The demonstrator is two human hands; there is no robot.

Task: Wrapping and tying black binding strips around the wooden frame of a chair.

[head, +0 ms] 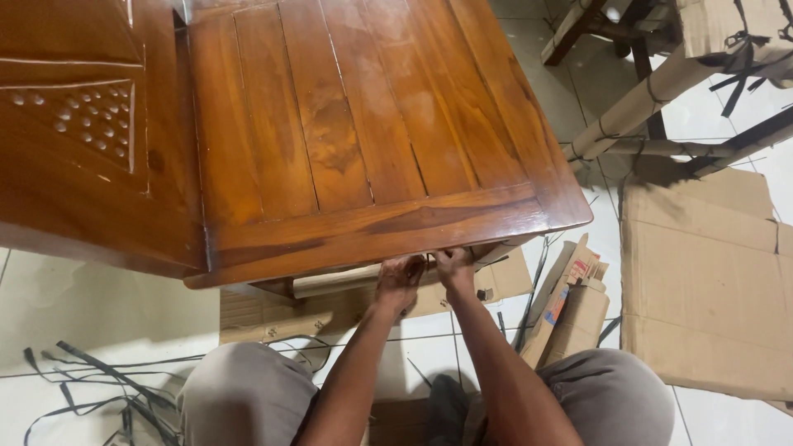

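Fingers (429,264) on cardboard wrap (339,282) under table (363,132)

Your left hand (400,281) and right hand (453,266) are working in the narrow gap under the edge of the wooden table (372,124), whose top is blocking any way in from above. Flattened cardboard (702,281) and a small box (570,310) are crowding the floor on your right, while loose black straps (91,384) are lying across the tiles on your left.
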